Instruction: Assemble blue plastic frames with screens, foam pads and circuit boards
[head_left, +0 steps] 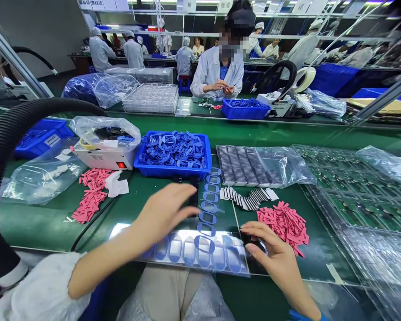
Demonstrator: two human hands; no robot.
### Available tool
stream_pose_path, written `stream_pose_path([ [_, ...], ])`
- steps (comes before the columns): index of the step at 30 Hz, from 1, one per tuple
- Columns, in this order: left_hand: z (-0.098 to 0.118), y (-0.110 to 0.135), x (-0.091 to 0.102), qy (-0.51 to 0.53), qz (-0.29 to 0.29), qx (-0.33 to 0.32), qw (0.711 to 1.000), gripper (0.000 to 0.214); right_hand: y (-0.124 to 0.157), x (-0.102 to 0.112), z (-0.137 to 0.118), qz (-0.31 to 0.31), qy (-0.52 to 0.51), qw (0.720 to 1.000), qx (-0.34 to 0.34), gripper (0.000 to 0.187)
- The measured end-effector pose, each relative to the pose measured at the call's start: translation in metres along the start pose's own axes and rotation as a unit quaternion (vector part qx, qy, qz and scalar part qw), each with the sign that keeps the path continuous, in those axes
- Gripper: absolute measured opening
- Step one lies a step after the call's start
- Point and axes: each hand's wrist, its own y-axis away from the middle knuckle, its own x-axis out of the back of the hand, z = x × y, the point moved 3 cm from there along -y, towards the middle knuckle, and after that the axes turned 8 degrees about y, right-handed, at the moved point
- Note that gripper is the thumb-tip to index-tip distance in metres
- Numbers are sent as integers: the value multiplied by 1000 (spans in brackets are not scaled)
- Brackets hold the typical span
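Left hand (163, 206) hangs over the bench, blurred in my feed, thumb and fingers spread wide with nothing I can make out between them, close to a dark strip (194, 196). Its forearm passes over the clear sheet (239, 243) of oval pieces along the bench's front edge; if I let that wrist sag, I'd expect it to drag ovals out of line or tip the sheet off. Just right of the fingertips runs a column of blue-rimmed frames (210, 212), below the blue bin (172, 172), the lowest lying over the sheet; a hasty sideways sweep could scatter them. A pale rod (236, 217) lies right of the column. Beside its lower end, the right hand (276, 255) is curled, thumb and forefinger narrowly parted near something dark and glossy (250, 239); I can't tell whether they grip it. Behind those knuckles sits a loose heap of pink strips (284, 226), which a careless knuckle could spill toward the sheet.
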Motion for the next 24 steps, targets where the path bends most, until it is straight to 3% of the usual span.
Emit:
stream_pose_path([
  [4,-44,-66,12,-73,53,64,994,34,5,-3,25,67,-20,997,-31,12],
  [9,-72,-123,-9,-110,66,117,985,23,8,-4,25,88,-28,995,-48,12],
  [12,-71,-129,-15,-100,65,124,985,16,8,-4,24,90,-30,994,-53,12],
  [18,-70,-114,0,-35,111,126,985,12,7,-2,22,94,-41,993,-57,11],
  [24,-75,-109,4,134,122,118,976,19,8,-3,25,108,-41,991,-62,13],
])
